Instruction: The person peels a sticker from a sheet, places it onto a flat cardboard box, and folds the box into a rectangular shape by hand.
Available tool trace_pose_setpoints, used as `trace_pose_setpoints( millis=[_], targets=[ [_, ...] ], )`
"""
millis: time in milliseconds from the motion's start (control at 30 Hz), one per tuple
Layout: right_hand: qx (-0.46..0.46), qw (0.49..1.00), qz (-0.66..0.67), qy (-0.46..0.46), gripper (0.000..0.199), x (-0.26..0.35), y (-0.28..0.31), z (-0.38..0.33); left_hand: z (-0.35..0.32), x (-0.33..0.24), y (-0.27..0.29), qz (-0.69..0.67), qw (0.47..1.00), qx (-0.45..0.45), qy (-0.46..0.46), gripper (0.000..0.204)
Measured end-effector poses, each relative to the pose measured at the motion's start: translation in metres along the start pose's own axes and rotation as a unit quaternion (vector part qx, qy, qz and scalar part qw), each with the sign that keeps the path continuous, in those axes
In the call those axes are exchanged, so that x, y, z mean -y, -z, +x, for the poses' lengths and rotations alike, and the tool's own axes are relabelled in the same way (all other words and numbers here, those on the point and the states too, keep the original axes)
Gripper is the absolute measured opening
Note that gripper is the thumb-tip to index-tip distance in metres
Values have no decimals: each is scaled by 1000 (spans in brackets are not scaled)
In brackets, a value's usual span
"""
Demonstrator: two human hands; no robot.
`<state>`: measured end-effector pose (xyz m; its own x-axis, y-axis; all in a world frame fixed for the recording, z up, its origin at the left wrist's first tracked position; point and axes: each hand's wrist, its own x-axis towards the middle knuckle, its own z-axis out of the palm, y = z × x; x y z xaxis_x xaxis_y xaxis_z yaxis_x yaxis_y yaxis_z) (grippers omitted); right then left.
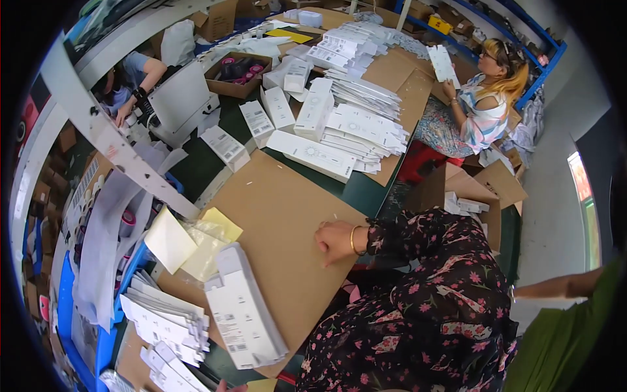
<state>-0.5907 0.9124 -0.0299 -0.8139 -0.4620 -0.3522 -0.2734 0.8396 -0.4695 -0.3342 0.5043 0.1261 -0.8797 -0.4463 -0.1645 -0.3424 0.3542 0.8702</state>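
- Fingertips of the left hand [230, 387] barely poke in at the bottom edge. The rest is cut off, so I cannot tell whether it is spread or closed.
- Just above them lies a stack of flattened white cartons [245, 320], made of smooth card with small printed labels. It rests on the near end of a brown cardboard sheet [274, 209], and nothing touches it.
- A bare forearm with a green sleeve [555, 286] enters from the right. I take it for the wearer's own. The right hand is hidden behind a co-worker's dark floral garment [431, 307], so its grip goes unseen.
- The co-worker's hand [336, 242], wearing a gold bangle, rests curled, knuckles up, on the cardboard.
- Left of the stack are pale yellow sheets [196, 242], some of them glossy and see-through.
- More flat white cartons [163, 320] fan out at lower left.
- Long white boxes [313, 155] are farther off, and their print is too small to read.
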Motion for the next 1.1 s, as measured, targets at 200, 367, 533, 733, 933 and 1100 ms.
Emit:
trace_pose_setpoints(
  millis=[200, 367, 533, 733, 933, 1100],
  targets=[
    [-1, 990, 111, 86, 40, -18, -4, 2, -50, -38, -97, 0, 1000, -8, 3, 34],
    [-71, 899, 278, 332, 37, 13, 27, -37, -63, -73, -166, 6, 975, 157, -160, 39],
    [62, 795, 386, 465, 46, 30, 31, -81, -81, -104, -215, 15, 958, 191, -213, 23],
    [266, 799, 408, 354, 53, 7, 33, -130, -114, -93, -235, 31, 955, 102, -278, 26],
    [162, 830, 408, 343, 43, 5, 18, -147, -121, -62, -235, 0, 988, 41, -150, 24],
    [119, 859, 369, 335, 38, 36, 18, -149, -121, -32, -211, -96, 984, 91, -116, 25]
  ],
)
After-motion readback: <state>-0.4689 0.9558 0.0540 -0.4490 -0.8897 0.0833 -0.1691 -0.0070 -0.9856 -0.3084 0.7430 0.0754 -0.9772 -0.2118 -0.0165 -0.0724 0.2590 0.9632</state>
